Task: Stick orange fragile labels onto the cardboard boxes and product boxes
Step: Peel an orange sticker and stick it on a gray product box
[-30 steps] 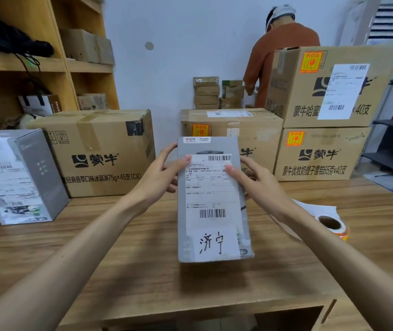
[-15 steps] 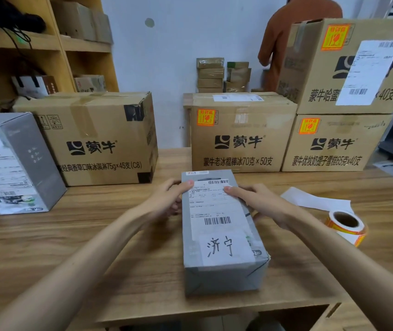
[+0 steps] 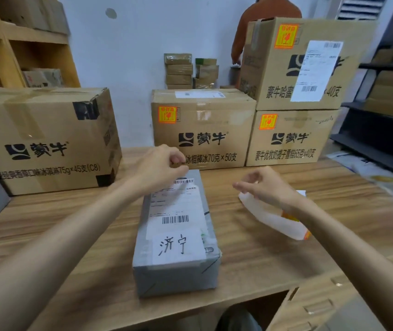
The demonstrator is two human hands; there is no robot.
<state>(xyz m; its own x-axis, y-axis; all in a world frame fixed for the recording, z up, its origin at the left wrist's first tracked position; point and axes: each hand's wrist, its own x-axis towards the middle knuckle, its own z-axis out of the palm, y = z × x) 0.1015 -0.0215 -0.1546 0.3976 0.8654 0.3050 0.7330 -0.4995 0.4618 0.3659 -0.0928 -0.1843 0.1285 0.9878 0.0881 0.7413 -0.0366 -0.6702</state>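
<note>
The grey wrapped product box (image 3: pixel 176 237) lies flat on the wooden desk (image 3: pixel 76 249), with no orange sticker on it yet. The left hand (image 3: pixel 160 167) curls empty over its far end. The right hand (image 3: pixel 263 186), loosely curled and empty, hangs above the white label strip (image 3: pixel 273 222). The next move is probably to peel off one orange label.

this was a packing and dispatch room, plain as day. beyond the left hand (image 3: pixel 159 168) and the right hand (image 3: pixel 269 187), printed cardboard cartons (image 3: pixel 202 139) stood stacked on the wooden table (image 3: pixel 262 259), several wearing orange fragile stickers (image 3: pixel 167 114), one a white shipping label (image 3: pixel 317 70). between the hands lay a grey parcel (image 3: pixel 176 275) with a barcoded waybill (image 3: pixel 174 209). far left of the hands, wooden shelves (image 3: pixel 30 39) held more boxes. to their right stood a dark rack (image 3: pixel 376 125). small taped parcels (image 3: pixel 178 70) were piled against the back wall.
</note>
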